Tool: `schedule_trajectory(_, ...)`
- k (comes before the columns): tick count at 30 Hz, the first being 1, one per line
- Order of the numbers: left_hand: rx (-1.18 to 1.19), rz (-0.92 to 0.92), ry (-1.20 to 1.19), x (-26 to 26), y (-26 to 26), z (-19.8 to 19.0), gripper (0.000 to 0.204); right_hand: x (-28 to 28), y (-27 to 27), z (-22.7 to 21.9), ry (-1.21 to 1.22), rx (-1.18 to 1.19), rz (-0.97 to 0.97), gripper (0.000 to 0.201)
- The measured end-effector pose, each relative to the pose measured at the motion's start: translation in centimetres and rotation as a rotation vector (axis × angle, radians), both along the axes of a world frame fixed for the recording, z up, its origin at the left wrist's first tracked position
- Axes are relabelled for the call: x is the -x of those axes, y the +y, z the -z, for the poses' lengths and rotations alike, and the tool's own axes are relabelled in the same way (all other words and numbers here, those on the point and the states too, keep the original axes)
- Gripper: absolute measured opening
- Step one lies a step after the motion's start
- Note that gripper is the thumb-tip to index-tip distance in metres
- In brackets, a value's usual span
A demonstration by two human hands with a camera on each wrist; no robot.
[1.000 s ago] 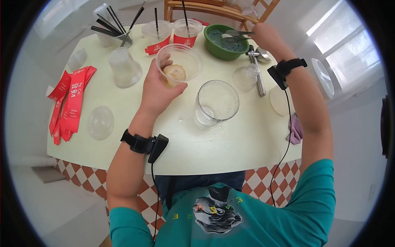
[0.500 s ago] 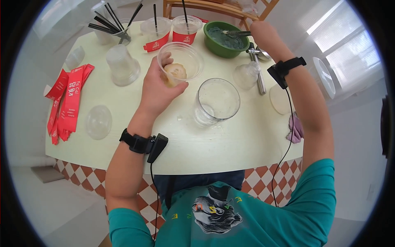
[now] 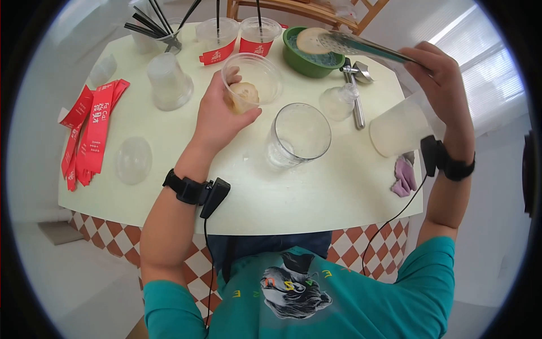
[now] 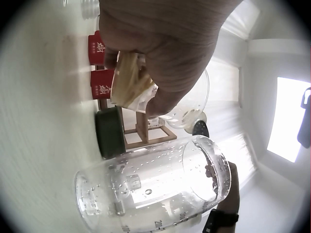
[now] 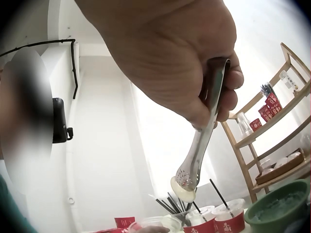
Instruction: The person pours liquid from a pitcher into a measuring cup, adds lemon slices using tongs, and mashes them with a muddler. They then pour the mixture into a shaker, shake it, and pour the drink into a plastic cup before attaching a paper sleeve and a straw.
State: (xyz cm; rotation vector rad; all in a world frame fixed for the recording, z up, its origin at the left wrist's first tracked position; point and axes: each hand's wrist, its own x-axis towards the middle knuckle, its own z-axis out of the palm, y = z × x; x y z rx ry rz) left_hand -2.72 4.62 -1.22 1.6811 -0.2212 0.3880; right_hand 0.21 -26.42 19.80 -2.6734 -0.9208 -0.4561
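One pale slice (image 3: 312,42), aloft near green bowl (image 3: 306,66) in tongs (image 3: 370,47) R hand (image 3: 443,79) grips, could slip if squeeze eases, & L hand (image 3: 217,116), gripping clear cup (image 3: 270,79) w/ more slices (image 3: 245,96), may spill 'em if tilted.

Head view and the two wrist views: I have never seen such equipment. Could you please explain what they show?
There is no machine working here: a person uses two bare hands. The head view comes from a camera worn on the head, looking down; the two other pictures come from small cameras strapped to the wrists.

The left hand holds a clear cup with pale slices inside. The right hand holds metal tongs, with a pale slice at their tip, raised near the green bowl.

Also on the table are a clear jug, red strips, black straws and a purple cloth.
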Motion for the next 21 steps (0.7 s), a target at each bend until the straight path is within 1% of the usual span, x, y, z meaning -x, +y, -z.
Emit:
schedule_trajectory(1, -0.012, -0.004, 0.005, 0.0, 0.0, 0.0, 0.078, 1.1, -0.8, -0.5, 0.0, 0.002, -0.002, 0.021)
schedule_trajectory(3, -0.024, -0.006, 0.011, -0.1, 0.0, 0.1, 0.078, 2.6, -1.8, -0.9, 0.049, -0.03, -0.119, 0.021)
schedule_trajectory(4, -0.021, -0.007, 0.017, -0.2, 0.1, 0.3, 0.078, 2.8, -1.8, -0.7, 0.049, -0.031, -0.118, 0.021)
schedule_trajectory(6, -0.022, -0.004, 0.017, -0.3, 0.0, 0.3, 0.079, 3.3, -1.6, -0.3, 0.186, -0.002, -0.183, 0.02)
schedule_trajectory(7, -0.017, -0.001, 0.018, -0.3, -0.1, 0.3, 0.079, 3.3, -1.5, 0.0, 0.201, 0.038, -0.2, 0.021)
schedule_trajectory(8, -0.011, -0.001, 0.021, -0.2, 0.0, 0.3, 0.079, 3.3, -1.1, 0.4, 0.199, 0.037, -0.199, 0.021)
schedule_trajectory(10, 0.013, 0.011, 0.014, -0.4, 0.1, 0.7, 0.08, 3.3, -0.2, 1.0, 0.298, 0.05, -0.167, 0.022)
schedule_trajectory(12, 0.036, 0.02, 0.007, -0.5, 0.4, 0.8, 0.08, 2.1, 0.3, 1.7, 0.266, 0.072, -0.171, 0.022)
schedule_trajectory(13, 0.049, 0.018, 0.01, -0.5, 0.4, 0.7, 0.08, 1.5, 0.6, 1.9, 0.192, 0.083, -0.109, 0.021)
schedule_trajectory(14, 0.06, 0.015, 0.012, -0.4, 0.4, 0.6, 0.08, 0.7, 1.0, 2.0, 0.117, 0.093, -0.048, 0.021)
schedule_trajectory(15, 0.06, 0.016, 0.01, -0.3, 0.4, 0.4, 0.08, -0.2, 1.6, 2.3, 0.052, 0.127, 0.077, 0.019)
schedule_trajectory(17, -0.011, -0.03, -0.012, -0.3, 0.5, 0.1, 0.081, -6.0, 0.3, 5.6, -0.124, 0.159, 0.084, 0.023)
schedule_trajectory(19, 0.026, -0.027, -0.031, -0.2, 0.6, -0.2, 0.081, -10.3, 1.4, 7.7, 0.061, 0.289, 0.225, 0.025)
schedule_trajectory(20, 0.064, -0.029, -0.043, -0.1, 0.7, -0.4, 0.082, -12.4, 1.7, 9.1, 0.058, 0.283, 0.217, 0.025)
schedule_trajectory(21, 0.055, -0.04, -0.043, -0.1, 0.8, -0.7, 0.082, -14.3, 2.1, 10.6, 0.113, 0.347, 0.248, 0.026)
